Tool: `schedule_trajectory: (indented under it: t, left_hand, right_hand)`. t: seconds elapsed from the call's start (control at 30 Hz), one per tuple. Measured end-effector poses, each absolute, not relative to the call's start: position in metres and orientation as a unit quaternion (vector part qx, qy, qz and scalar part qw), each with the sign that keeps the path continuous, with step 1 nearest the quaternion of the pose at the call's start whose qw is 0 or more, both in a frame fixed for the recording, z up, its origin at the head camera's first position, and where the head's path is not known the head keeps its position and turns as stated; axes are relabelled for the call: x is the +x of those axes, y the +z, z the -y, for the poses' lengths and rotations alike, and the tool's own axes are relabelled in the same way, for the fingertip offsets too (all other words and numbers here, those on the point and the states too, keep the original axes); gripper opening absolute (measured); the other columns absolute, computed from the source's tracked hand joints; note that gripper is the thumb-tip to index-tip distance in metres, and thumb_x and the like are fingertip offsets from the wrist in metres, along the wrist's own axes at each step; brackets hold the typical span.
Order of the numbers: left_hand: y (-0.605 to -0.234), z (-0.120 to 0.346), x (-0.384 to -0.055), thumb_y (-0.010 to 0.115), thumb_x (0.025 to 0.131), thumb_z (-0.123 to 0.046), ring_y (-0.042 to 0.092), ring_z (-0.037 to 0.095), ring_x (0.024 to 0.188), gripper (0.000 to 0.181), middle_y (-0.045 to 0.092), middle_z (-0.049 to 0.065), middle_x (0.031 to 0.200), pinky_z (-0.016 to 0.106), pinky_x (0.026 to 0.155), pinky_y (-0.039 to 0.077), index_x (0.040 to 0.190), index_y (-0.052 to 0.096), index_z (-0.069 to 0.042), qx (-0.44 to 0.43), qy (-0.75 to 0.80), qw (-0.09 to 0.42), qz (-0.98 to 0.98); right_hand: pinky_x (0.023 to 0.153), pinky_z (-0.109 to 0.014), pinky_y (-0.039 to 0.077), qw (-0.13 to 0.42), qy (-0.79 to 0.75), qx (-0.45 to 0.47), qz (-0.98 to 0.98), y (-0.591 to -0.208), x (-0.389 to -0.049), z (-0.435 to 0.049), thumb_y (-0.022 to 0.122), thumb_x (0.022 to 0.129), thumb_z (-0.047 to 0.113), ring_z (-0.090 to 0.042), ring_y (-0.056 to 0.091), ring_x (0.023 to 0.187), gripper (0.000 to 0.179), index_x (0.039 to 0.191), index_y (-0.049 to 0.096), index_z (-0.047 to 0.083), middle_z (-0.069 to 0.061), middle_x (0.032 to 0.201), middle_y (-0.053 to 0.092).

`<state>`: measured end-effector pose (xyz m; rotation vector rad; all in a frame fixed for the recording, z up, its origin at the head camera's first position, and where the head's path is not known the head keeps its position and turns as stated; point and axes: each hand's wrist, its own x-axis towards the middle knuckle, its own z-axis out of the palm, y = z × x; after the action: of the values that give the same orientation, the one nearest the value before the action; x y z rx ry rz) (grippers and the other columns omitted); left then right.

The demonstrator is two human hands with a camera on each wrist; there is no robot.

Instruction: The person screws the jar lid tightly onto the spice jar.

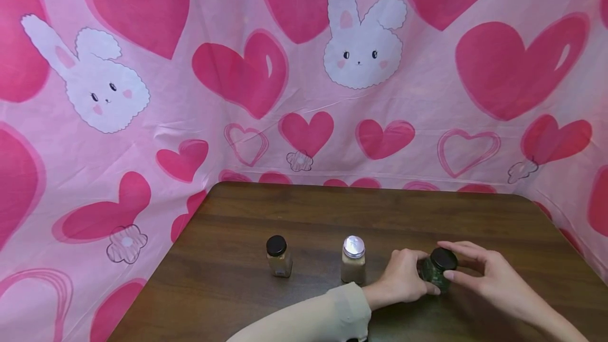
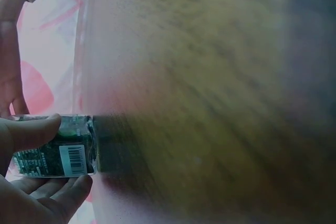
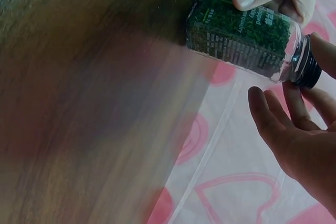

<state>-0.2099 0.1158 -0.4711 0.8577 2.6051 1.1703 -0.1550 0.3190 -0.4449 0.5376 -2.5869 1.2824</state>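
Note:
On the right side of the table is a clear glass spice jar of green dried herb flakes, its black screw cap on top. My left hand grips the jar's body, thumb on one side and fingers on the other. At the cap, the thumb and fingers of my right hand pinch its sides. The left wrist view shows a barcode label low on the glass. In the right wrist view the jar stands upright, its base right at the tabletop.
Left of my hands stands a jar of pale powder with a silvery top, partly behind my left forearm. Further left is a black-capped jar of brownish spice. A pink heart-patterned cloth hangs around the wooden table.

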Motion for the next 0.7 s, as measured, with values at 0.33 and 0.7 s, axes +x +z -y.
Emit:
schedule_trajectory:
  t: [0.33,0.7]
  left_hand:
    - [-0.472,-0.116,-0.210,0.100,0.073,-0.022,0.055,-0.003,0.084,0.047,0.071,-0.019,0.093,0.014,0.072,0.045,0.115,0.080,-0.020,0.288,0.385,0.079,-0.873]
    - [-0.472,-0.118,-0.210,0.101,0.071,-0.025,0.056,-0.005,0.083,0.048,0.071,-0.020,0.092,0.012,0.071,0.043,0.113,0.080,-0.020,0.288,0.371,0.059,-0.881]
  right_hand:
    - [0.077,-0.017,0.052,0.119,0.430,0.165,0.880,-0.447,-0.154,-0.314,0.086,0.084,-0.001,0.001,0.067,0.104,0.053,0.134,0.071,0.006,0.007,0.118,0.069]
    - [0.078,-0.021,0.055,0.139,0.389,0.176,0.894,-0.443,-0.148,-0.308,0.092,0.081,0.008,0.001,0.065,0.106,0.079,0.152,0.057,0.014,0.017,0.134,0.059]
